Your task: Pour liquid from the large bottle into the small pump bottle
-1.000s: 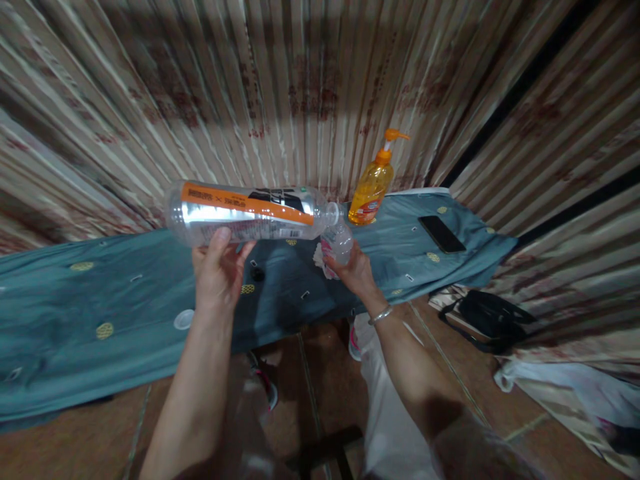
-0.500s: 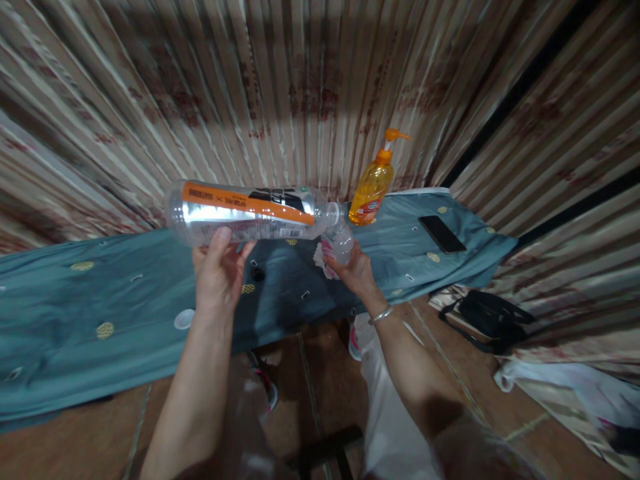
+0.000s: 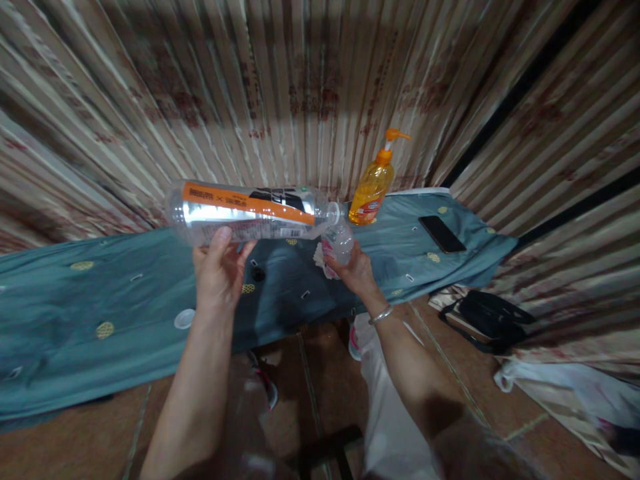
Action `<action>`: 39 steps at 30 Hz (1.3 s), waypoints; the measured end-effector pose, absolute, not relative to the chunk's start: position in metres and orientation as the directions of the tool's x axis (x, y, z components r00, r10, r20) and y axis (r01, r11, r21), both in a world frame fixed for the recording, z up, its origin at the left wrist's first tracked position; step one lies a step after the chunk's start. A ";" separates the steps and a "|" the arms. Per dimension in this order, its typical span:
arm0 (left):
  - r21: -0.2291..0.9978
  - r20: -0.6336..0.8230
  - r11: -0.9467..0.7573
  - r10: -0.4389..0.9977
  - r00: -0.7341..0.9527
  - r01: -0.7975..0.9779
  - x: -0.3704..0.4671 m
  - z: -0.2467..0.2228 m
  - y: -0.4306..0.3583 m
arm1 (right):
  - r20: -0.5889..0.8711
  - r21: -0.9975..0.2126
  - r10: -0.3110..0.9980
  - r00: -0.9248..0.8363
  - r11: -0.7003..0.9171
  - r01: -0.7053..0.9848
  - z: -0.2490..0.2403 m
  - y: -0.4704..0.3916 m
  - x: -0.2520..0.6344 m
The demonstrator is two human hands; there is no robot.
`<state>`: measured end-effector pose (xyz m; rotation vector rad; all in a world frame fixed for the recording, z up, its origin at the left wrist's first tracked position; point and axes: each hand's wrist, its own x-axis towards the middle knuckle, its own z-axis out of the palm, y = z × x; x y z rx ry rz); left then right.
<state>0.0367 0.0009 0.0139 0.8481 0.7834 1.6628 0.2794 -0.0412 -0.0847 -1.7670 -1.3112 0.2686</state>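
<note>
Tipped onto its side in the air is a large clear plastic bottle (image 3: 245,210) with an orange, black and silver label. My left hand (image 3: 220,270) grips it from below, thumb across the front. Its uncapped neck points right and meets the top of a smaller clear plastic bottle (image 3: 339,243). My right hand (image 3: 356,270) is wrapped round that small bottle, hiding part of it. Pinkish-white crumpled material (image 3: 325,261) shows beside the small bottle; I cannot tell whether it is held. I cannot make out any liquid in the large bottle.
A teal patterned cloth (image 3: 150,280) covers the long table. On it stand an orange pump bottle (image 3: 370,190) and a dark phone (image 3: 443,234), with a white round lid (image 3: 185,319) and a small black cap (image 3: 258,274). A black bag (image 3: 493,317) sits at the right, below. Curtains hang behind.
</note>
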 end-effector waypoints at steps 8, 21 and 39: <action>0.841 0.167 -0.231 0.971 -0.172 -0.490 0.037 0.014 -0.001 | 0.303 -0.755 0.854 0.423 -0.056 0.653 -0.084 -0.041 0.279; 0.815 0.175 -0.240 0.969 -0.172 -0.527 0.040 0.018 -0.002 | 0.302 -0.764 0.857 0.417 -0.044 0.644 -0.085 -0.042 0.280; 0.851 0.179 -0.231 0.972 -0.153 -0.472 0.036 0.014 -0.001 | 0.310 -0.747 0.855 0.416 -0.052 0.663 -0.085 -0.042 0.279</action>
